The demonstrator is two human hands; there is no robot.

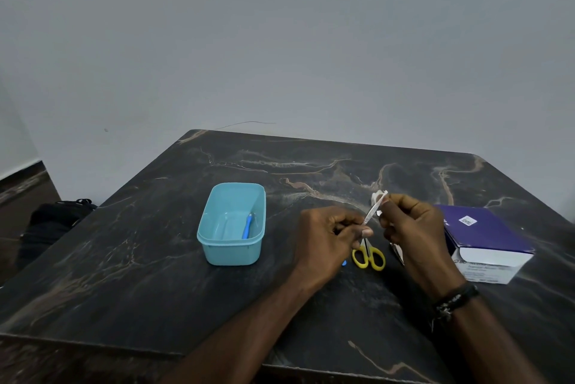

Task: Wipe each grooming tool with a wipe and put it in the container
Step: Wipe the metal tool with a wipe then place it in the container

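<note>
So I've got both hands up over the dark marble-look table (130, 259), working on a thin metal nail file (373, 210). My left hand (326, 237) has its fingers curled in and pinches the lower end of the file between thumb and fingertips. My right hand (413, 228) is closed around a small white wipe (378, 197), pinching it onto the upper end of the file, with a bit of the wipe poking out above my fingers. The file runs on a slant, its top end pointing toward 1 o'clock from the left hand.

The light blue container (231, 225) sits on the table at about 9 o'clock from my hands, a bit apart from them, open top. Inside it there's one blue-handled tool (247, 226) lying along the right-hand wall; can't really tell what kind of tool it is.

Just below my hands, around 6 o'clock, a pair of yellow-handled scissors (369, 256) lies flat on the table, blades mostly hidden behind my fingers. There's also a tiny blue bit (344, 263) peeking out from under my left hand, too hidden to say what it is.

Over at 3 o'clock is a purple and white box (488, 237), lying near my right wrist. That wrist has a dark bracelet (455, 299) on it. A black bag (59, 215) sits off the table's left edge, about 9 o'clock.
</note>
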